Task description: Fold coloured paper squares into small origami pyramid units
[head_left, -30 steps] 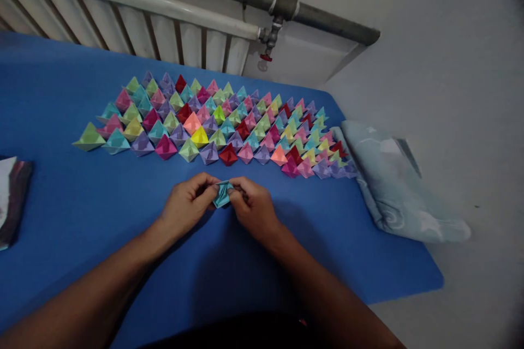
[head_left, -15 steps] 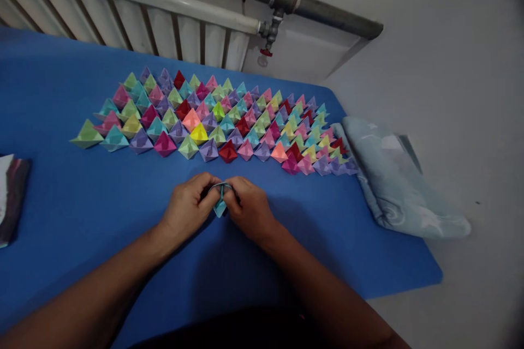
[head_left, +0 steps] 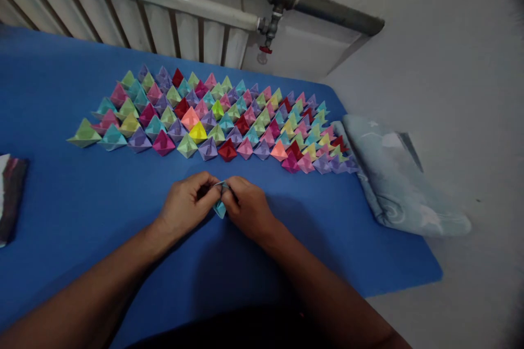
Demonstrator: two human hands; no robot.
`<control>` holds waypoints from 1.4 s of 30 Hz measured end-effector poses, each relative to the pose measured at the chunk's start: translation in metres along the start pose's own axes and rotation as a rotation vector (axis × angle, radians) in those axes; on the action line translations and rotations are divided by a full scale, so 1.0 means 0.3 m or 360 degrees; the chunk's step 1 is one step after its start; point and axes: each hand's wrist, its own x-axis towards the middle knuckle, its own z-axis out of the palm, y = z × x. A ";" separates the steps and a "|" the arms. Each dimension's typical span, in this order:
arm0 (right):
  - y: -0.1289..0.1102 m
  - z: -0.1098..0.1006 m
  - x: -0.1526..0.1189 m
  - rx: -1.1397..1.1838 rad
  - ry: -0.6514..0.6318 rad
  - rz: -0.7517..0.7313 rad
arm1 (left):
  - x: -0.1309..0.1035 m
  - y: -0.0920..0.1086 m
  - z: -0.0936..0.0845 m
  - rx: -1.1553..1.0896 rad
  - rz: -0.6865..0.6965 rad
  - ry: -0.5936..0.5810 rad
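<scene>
A small folded paper boat (head_left: pixel 220 209) in light blue is held between both hands, above the blue table. My left hand (head_left: pixel 190 196) pinches its left side between thumb and fingers. From the other side my right hand (head_left: pixel 246 204) grips it in the same way, the two thumbs nearly touching. The fingers cover much of the paper, so only its lower point and part of its top edge show. Beyond the hands, several rows of folded paper boats (head_left: pixel 227 150) stand in purple, pink, red, green, yellow and blue.
The blue table (head_left: pixel 102 191) runs along a white radiator (head_left: pixel 123 16) and a metal pipe (head_left: pixel 335 11) with a red-handled valve (head_left: pixel 266 49). A folded pale blue cloth (head_left: pixel 393 174) lies at the right edge. Something dark and white (head_left: pixel 12 196) lies at far left.
My thumbs have come closer together over the light blue paper, and its opening at the top looks narrower. The rows of paper boats are unchanged.
</scene>
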 end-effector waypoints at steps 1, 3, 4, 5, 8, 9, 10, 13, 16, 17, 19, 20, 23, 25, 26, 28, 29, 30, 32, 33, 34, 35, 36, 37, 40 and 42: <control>0.000 0.000 0.000 0.0006 -0.0001 0.0000 | 0.001 0.000 -0.001 0.0018 0.0002 0.0003; 0.001 0.000 0.001 0.0031 0.0006 0.0005 | 0.002 0.001 -0.003 0.0077 0.0011 0.0034; 0.003 0.000 0.001 0.0045 0.0016 0.0007 | 0.003 0.001 -0.004 0.0079 0.0004 0.0037; 0.004 -0.002 0.001 0.0059 0.0028 0.0008 | 0.004 0.001 -0.003 0.0035 -0.0020 0.0018; 0.011 -0.009 0.002 0.0088 0.0071 0.0010 | 0.007 0.001 0.000 -0.0267 -0.0163 -0.0130; 0.012 -0.011 0.002 0.0099 0.0083 0.0010 | 0.007 0.001 0.002 -0.0361 -0.0211 -0.0179; 0.014 -0.013 0.002 0.0114 0.0090 0.0013 | 0.008 0.000 0.004 -0.0426 -0.0248 -0.0209; 0.015 -0.015 0.003 0.0159 0.0087 0.0036 | 0.010 -0.001 0.006 -0.0496 -0.0304 -0.0210; 0.014 -0.013 0.003 0.0174 0.0070 0.0071 | 0.013 -0.002 0.005 -0.0519 -0.0324 -0.0196; 0.013 -0.012 0.004 0.0183 0.0070 0.0080 | 0.014 -0.002 0.004 -0.0525 -0.0328 -0.0193; 0.011 -0.012 0.004 0.0220 0.0083 0.0099 | 0.015 -0.003 0.000 -0.0535 -0.0341 -0.0195; 0.010 -0.012 0.004 0.0243 0.0088 0.0111 | 0.014 -0.003 -0.002 -0.0531 -0.0345 -0.0199; 0.007 -0.014 0.005 0.0243 0.0079 0.0133 | 0.012 -0.003 -0.006 -0.0458 -0.0315 -0.0216; 0.008 -0.015 0.006 0.0204 0.0069 0.0129 | 0.012 0.000 -0.008 -0.0433 -0.0296 -0.0239; 0.009 -0.016 0.006 0.0193 0.0071 0.0128 | 0.012 0.003 -0.010 -0.0446 -0.0300 -0.0255; 0.013 -0.019 0.006 0.0201 0.0083 0.0137 | 0.015 0.009 -0.015 -0.0494 -0.0341 -0.0295; 0.016 -0.020 0.007 0.0212 0.0089 0.0147 | 0.017 0.012 -0.018 -0.0514 -0.0369 -0.0311; 0.018 -0.022 0.007 0.0219 0.0097 0.0163 | 0.020 0.014 -0.021 -0.0526 -0.0401 -0.0320; 0.019 -0.024 0.008 0.0205 0.0109 0.0199 | 0.025 0.016 -0.028 -0.0518 -0.0456 -0.0321; 0.019 -0.025 0.009 0.0179 0.0109 0.0210 | 0.026 0.014 -0.032 -0.0496 -0.0473 -0.0320; 0.018 -0.026 0.009 0.0147 0.0099 0.0214 | 0.028 0.011 -0.036 -0.0453 -0.0483 -0.0323; 0.016 -0.027 0.009 0.0113 0.0082 0.0210 | 0.029 0.008 -0.041 -0.0389 -0.0480 -0.0330; 0.016 -0.029 0.009 0.0085 0.0061 0.0203 | 0.030 0.003 -0.048 -0.0308 -0.0460 -0.0335; 0.016 -0.031 0.009 0.0067 0.0044 0.0198 | 0.031 -0.002 -0.055 -0.0220 -0.0423 -0.0333; 0.028 -0.042 0.007 0.0068 0.0058 0.0216 | 0.035 -0.018 -0.076 -0.0020 -0.0285 -0.0279; 0.042 -0.052 0.004 0.0094 0.0108 0.0224 | 0.037 -0.026 -0.084 -0.0001 -0.0263 -0.0248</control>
